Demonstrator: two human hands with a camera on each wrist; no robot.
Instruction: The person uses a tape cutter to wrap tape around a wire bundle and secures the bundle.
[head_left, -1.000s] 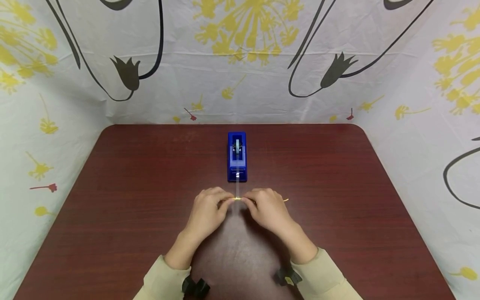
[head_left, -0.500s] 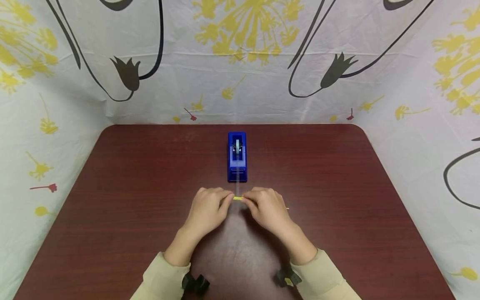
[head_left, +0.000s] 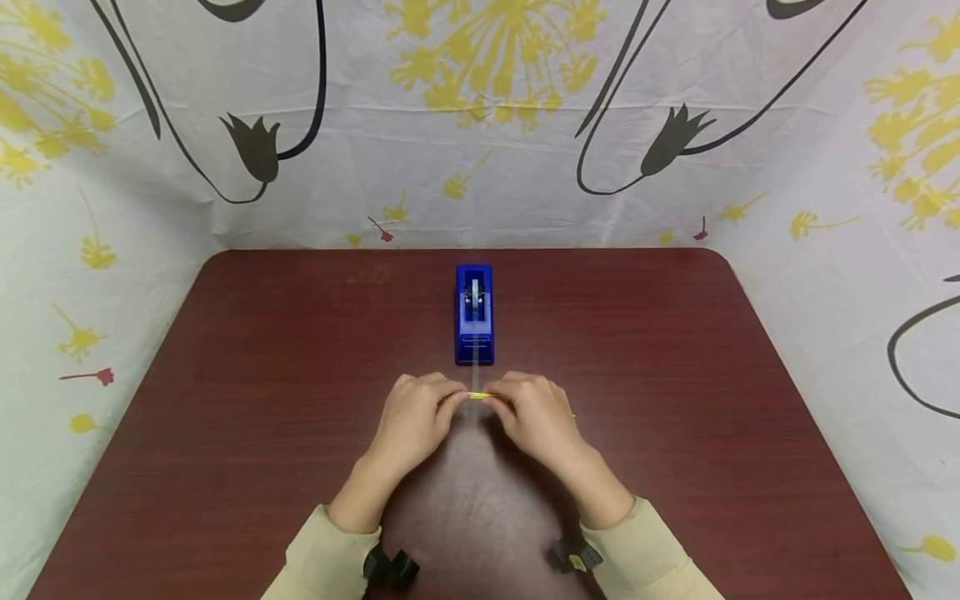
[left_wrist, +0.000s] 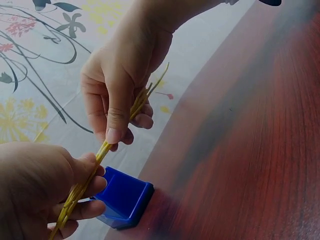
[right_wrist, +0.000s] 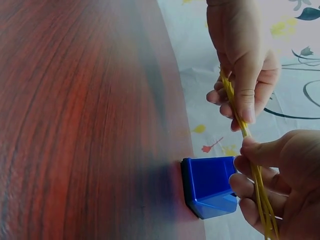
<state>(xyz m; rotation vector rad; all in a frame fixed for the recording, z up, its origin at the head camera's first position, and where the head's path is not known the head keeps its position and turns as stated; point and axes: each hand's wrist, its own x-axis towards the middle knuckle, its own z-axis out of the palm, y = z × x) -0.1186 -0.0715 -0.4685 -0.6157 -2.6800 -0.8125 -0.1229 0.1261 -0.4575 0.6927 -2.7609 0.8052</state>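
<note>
Between both hands stretches a bundle of thin yellow strands (head_left: 477, 396), its short middle part showing in the gap. My left hand (head_left: 420, 419) pinches it from the left with thumb and fingers, and my right hand (head_left: 536, 419) pinches it from the right. A narrow strip of clear tape (head_left: 475, 377) runs from the blue tape dispenser (head_left: 475, 314) to the bundle's middle. Loose ends of the yellow strands (left_wrist: 161, 80) stick out past the right hand (left_wrist: 125, 70) in the left wrist view. In the right wrist view, strands (right_wrist: 266, 212) fan out across the right palm.
The dispenser stands just beyond the hands on a dark red wooden table (head_left: 300, 333). A white cloth with printed flowers (head_left: 480, 192) hangs behind the table and along both sides. Both wrists wear a small black camera (head_left: 392, 571).
Both hands stay in nearly the same place and keep their pinch. The bundle between them has turned slightly, and the strand end beyond the right hand has dropped lower and shows less.
</note>
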